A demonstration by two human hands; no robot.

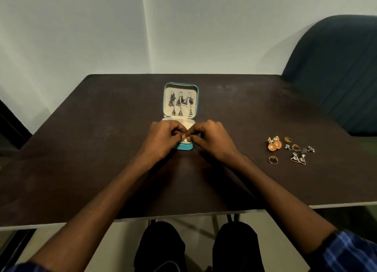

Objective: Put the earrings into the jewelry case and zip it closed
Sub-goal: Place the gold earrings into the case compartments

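Observation:
A teal jewelry case (166, 100) lies open in the middle of the dark table (91, 149), its cream lid holding several dark dangling earrings (180, 104). My left hand (163, 138) and my right hand (212, 137) meet over the case's lower tray, fingers curled, fingertips together on something small and pale that I cannot make out. The hands hide most of the tray. Loose earrings and rings (289, 149) lie in a cluster on the table to the right: two orange-gold round ones (274, 145), triangular ones (298, 159), a gold ring (273, 160).
A dark green chair (336, 67) stands at the table's far right corner. A pale wall rises behind the table. The near table edge (183, 215) runs just above my knees.

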